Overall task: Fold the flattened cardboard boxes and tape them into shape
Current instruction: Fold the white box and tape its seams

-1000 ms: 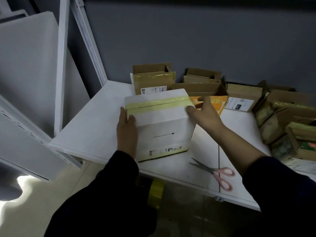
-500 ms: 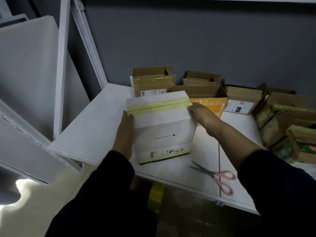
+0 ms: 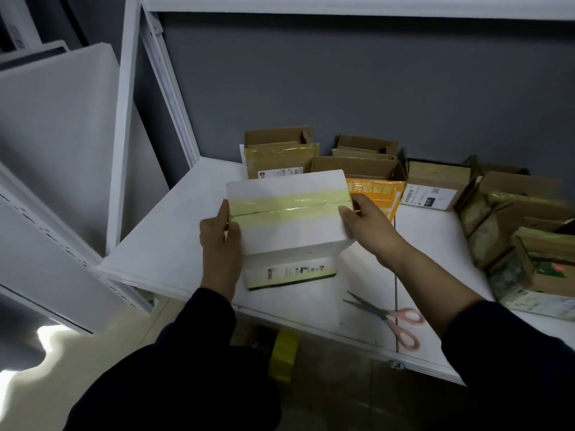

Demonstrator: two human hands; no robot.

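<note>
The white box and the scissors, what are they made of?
The white box: probably cardboard with a smooth white face, judging by its folded edges; shiny yellowish tape crosses the seam. The scissors: dull grey blades look metal, pink loop handles look plastic.

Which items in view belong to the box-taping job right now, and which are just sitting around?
In use: white box, held by the left hand and right hand; yellow tape strip across its top; pink-handled scissors; yellow tape roll below the shelf edge.
Lying about: brown boxes at the back; orange-printed box; leaning white panel.
</note>
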